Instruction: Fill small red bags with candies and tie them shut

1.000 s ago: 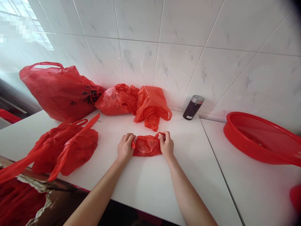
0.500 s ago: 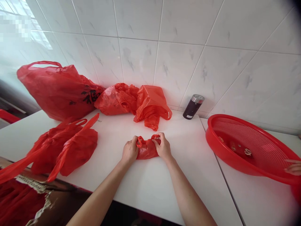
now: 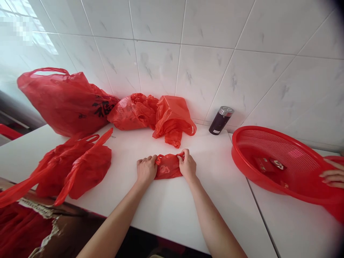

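Between my hands a small red plastic bag (image 3: 168,170) lies on the white table (image 3: 172,208), with a pale print showing on its upper face. My left hand (image 3: 147,169) is closed on the bag's left top corner, where the plastic bunches up. Fingers and thumb of my right hand (image 3: 187,165) pinch the right top corner. The bag's top edge is stretched between them. What is inside the bag is hidden. Just beyond it lies a crumpled red bag (image 3: 174,116) against the tiled wall.
Along the wall stand a large red bag (image 3: 64,102), a bunched red bag (image 3: 131,113) and a dark flask (image 3: 221,121). Knotted red bags (image 3: 91,168) lie left, above an open carton (image 3: 51,233). At right, another person's hand (image 3: 334,173) touches a red basket (image 3: 238,154) holding small items.
My hands have spread slightly apart, drawing the bag's top flatter so its print shows. The basket at right has tilted and shifted left, and the items in it have moved.
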`<state>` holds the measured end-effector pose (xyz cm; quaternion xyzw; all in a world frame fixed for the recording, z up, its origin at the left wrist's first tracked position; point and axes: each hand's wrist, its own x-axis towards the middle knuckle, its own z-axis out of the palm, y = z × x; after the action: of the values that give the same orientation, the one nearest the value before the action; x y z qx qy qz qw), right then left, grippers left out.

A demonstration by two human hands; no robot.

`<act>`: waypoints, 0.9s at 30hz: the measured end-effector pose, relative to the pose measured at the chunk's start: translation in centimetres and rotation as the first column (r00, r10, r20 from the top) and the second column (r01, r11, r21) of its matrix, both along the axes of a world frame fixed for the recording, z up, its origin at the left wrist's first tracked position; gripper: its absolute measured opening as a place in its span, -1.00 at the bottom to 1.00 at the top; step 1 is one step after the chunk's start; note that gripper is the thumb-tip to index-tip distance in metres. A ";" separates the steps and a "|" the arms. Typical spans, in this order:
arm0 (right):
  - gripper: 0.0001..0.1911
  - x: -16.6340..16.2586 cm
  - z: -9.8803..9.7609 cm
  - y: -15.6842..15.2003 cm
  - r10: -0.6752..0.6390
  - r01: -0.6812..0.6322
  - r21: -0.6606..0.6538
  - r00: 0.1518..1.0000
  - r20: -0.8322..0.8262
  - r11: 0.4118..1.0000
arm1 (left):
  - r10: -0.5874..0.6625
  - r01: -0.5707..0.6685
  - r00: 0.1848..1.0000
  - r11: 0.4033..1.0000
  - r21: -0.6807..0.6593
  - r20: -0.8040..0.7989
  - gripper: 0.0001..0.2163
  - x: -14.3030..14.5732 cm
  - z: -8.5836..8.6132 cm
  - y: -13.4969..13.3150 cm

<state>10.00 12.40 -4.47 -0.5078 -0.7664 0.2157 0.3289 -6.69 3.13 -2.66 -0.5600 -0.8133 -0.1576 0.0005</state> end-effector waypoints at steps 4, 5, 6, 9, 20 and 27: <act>-0.88 0.0 -0.1 0.1 0.011 -0.011 0.008 1.000 0.020 1.000 | -0.013 0.014 0.999 1.000 0.012 -0.051 -0.72 -0.2 -0.3 0.0; -0.89 0.1 -0.2 0.2 0.014 -0.014 0.009 1.000 0.021 1.000 | -0.013 0.014 0.998 1.000 0.014 -0.058 -0.72 -0.2 -0.4 0.0; -0.90 0.1 -0.3 0.3 0.015 -0.015 0.010 1.000 0.020 1.000 | -0.012 0.013 0.998 1.000 0.017 -0.062 -0.72 -0.3 -0.5 0.0; -0.91 0.2 -0.5 0.4 0.013 -0.013 0.010 1.000 0.015 1.000 | -0.008 0.010 0.998 1.000 0.023 -0.068 -0.72 -0.3 -0.7 0.1; -0.89 0.2 -0.5 0.4 0.022 -0.023 -0.004 0.998 -0.054 1.000 | -0.015 0.015 1.000 0.998 0.056 0.001 -0.74 -0.3 -0.8 0.1; -0.78 0.6 0.4 0.1 0.015 -0.032 -0.073 0.974 -0.227 0.997 | -0.010 -0.020 0.974 0.991 0.133 0.228 -0.77 -0.6 -0.7 -0.1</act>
<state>10.59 12.48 -4.09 -0.4830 -0.7210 0.3052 0.3920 -7.26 3.03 -3.31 -0.5349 -0.7969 -0.2753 -0.0546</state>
